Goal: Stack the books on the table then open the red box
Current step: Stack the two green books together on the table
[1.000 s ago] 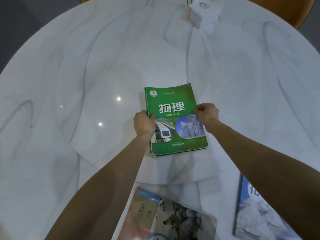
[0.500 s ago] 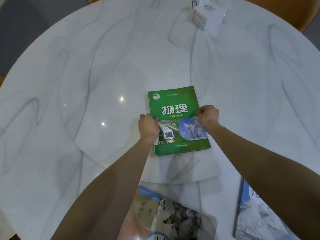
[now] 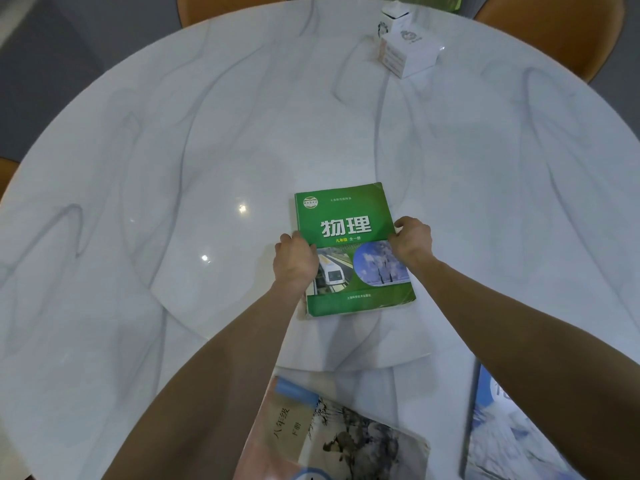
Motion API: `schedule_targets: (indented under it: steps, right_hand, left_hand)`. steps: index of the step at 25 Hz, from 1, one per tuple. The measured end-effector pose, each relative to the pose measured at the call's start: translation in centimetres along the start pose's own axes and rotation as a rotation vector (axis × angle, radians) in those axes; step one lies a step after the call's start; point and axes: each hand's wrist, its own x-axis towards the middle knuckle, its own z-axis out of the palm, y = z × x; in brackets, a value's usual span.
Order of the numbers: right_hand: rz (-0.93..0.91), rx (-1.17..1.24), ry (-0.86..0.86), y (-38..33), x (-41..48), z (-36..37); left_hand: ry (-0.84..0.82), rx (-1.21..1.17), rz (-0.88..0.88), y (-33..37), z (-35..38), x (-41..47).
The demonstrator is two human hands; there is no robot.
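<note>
Both bare forearms reach forward over the round white marble-patterned counter [image 3: 173, 168]. The left hand [image 3: 294, 259] grips the left edge of the green paperback textbook [image 3: 349, 247]; the right hand [image 3: 412, 239] holds its right edge, fingers curled over it. The book lies flat at the counter's centre, much as half a second ago. Nearer the person lie a pinkish book with an ink painting [image 3: 346, 441] and a blue-white book [image 3: 502, 434]. A white cardboard box [image 3: 410, 51] sits at the far edge; whether it holds anything cannot be told.
</note>
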Motion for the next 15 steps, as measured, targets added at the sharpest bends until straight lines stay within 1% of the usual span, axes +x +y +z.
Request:
schedule_targets:
  steps: [5, 9, 15]
  right_hand:
    - [-0.179, -0.175, 0.034, -0.8, -3.4, -1.2]
    - [-0.400, -0.325, 0.005, -1.5, -7.0, -1.7]
    - [-0.634, -0.436, -0.043, -2.0, -13.4, -1.3]
  left_hand:
    - [0.082, 0.137, 0.099, -1.0, -1.9, -2.1]
    - [0.130, 0.209, 0.158, -2.0, -3.3, -4.8]
    - [0.209, 0.182, 0.145, -4.7, -3.8, -10.9]
